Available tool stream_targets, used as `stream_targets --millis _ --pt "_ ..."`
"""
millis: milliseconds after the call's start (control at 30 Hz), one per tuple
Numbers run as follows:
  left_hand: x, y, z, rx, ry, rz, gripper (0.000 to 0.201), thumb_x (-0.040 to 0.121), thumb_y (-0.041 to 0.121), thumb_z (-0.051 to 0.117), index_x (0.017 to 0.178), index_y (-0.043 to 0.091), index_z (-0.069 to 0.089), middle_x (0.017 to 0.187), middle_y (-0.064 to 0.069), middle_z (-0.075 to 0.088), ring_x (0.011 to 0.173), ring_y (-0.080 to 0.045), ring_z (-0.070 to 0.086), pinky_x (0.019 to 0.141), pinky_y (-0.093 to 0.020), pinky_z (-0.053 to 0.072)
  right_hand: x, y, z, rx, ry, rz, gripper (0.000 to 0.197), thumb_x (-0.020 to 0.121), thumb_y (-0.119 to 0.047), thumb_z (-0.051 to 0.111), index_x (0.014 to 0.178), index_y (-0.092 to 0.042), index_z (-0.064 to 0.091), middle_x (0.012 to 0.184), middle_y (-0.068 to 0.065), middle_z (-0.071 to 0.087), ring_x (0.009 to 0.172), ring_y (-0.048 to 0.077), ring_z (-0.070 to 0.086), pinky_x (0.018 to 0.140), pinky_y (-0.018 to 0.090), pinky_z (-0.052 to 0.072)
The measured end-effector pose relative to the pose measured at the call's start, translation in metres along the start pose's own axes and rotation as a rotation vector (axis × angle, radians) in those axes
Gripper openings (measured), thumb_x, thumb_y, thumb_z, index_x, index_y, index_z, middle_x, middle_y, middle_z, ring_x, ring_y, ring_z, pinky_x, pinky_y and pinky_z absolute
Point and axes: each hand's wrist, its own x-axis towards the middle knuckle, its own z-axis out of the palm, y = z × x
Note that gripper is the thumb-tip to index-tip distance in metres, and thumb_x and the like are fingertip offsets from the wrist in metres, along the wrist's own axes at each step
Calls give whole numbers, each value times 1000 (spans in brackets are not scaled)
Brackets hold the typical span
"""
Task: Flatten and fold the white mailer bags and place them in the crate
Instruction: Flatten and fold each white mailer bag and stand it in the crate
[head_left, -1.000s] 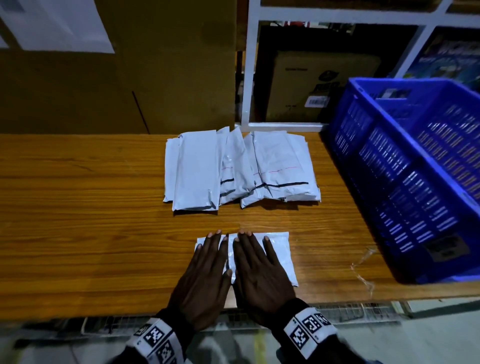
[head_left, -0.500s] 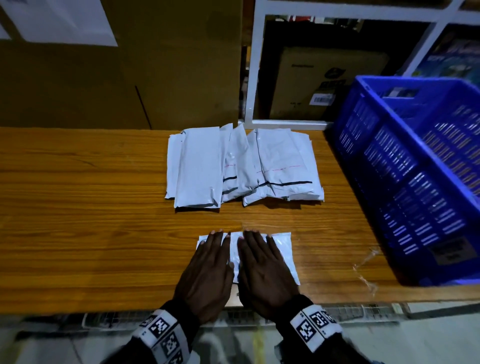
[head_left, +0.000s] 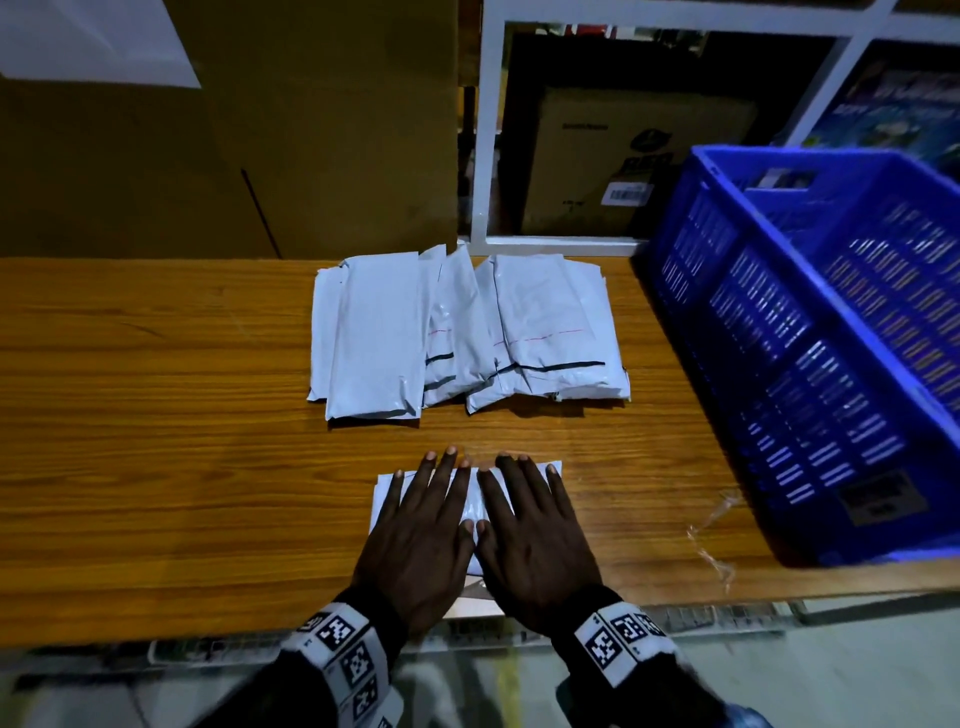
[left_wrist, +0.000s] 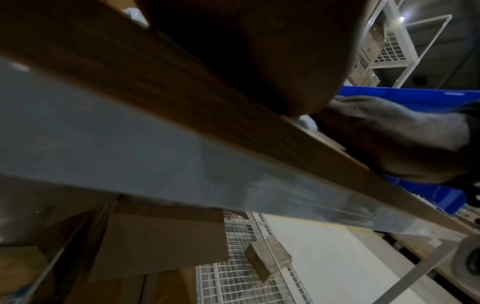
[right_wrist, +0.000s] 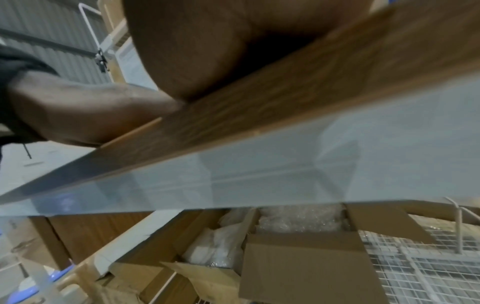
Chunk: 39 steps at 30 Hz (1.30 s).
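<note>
A folded white mailer bag (head_left: 471, 496) lies near the front edge of the wooden table (head_left: 156, 441). My left hand (head_left: 423, 525) and right hand (head_left: 530, 525) press flat on it side by side, fingers straight and spread, covering most of it. Behind it rests a pile of several white mailer bags (head_left: 462, 332), overlapping one another. The blue slatted crate (head_left: 810, 332) stands at the table's right end. Both wrist views look along the table's front edge; only the heel of each palm shows, the left hand (left_wrist: 259, 51) and the right hand (right_wrist: 207, 45).
Brown cardboard boxes (head_left: 208, 130) and a white shelf frame (head_left: 488, 156) stand behind the table. A strip of clear tape (head_left: 711, 540) lies on the wood near the crate. An open carton of bubble wrap (right_wrist: 298, 236) sits below the table.
My hands have stayed pressed flat on the bag, sliding slightly forward and spreading wider over it. The pile and the crate have not moved.
</note>
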Motion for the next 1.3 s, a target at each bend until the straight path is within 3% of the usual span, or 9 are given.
stream_targets --millis 167,300,467,600,767,900,1000,1067,1300 --pt "2 -3 -7 -10 -17 -2 63 101 47 10 151 12 26 159 -8 18 146 -26 19 113 -46 12 -1 3 -4 -1 -9 27 54 102 -37 29 143 -6 43 153 20 32 144 34 26 115 51 15" --pt "-3 3 -8 -37 19 -46 60 101 46 14 154 19 20 162 -5 10 149 -23 9 113 -52 12 -9 9 -2 19 7 79 56 103 -39 24 148 -7 34 158 17 24 148 30 16 117 47 15" --pt "-7 0 -3 -64 10 -27 59 101 47 19 154 21 20 162 -2 11 149 -23 11 114 -52 14 -13 11 -1 40 13 48 60 103 -40 27 153 -6 22 161 17 10 150 27 3 120 45 17" --pt "-4 -2 -2 -63 -4 -5 60 100 48 19 154 20 22 162 -1 11 149 -22 9 116 -49 13 -13 12 -1 39 22 40 60 103 -38 30 151 -3 25 160 19 14 149 29 7 119 45 20" --pt "-5 -8 -2 -120 14 -17 59 101 49 9 154 24 18 161 1 12 148 -19 10 116 -42 5 -1 4 -3 -51 -16 19 61 99 -34 24 143 5 39 153 28 26 144 40 23 115 50 17" --pt "-3 -8 -6 -134 32 17 57 103 37 10 148 12 35 158 -7 25 147 -21 18 114 -43 15 9 -12 4 -59 -26 -52 59 92 -26 35 139 7 44 150 25 34 142 37 31 113 47 21" --pt "-3 -4 -4 -73 29 34 56 102 36 17 149 12 33 159 -6 21 148 -21 14 113 -46 18 8 -16 10 -38 16 -53 53 100 -25 27 139 5 45 148 23 39 142 34 31 114 47 27" --pt "-2 -3 -3 -47 26 34 56 101 36 20 150 11 32 159 -5 21 148 -22 13 113 -47 18 8 -14 11 -52 22 -64 51 99 -24 32 139 4 46 149 23 39 143 33 30 115 46 26" --pt "-2 -7 0 -23 -14 41 59 102 37 11 150 10 32 159 -5 22 148 -21 13 113 -45 19 9 -15 9 -55 0 -61 53 99 -27 31 139 5 46 147 23 41 141 34 33 115 46 24"
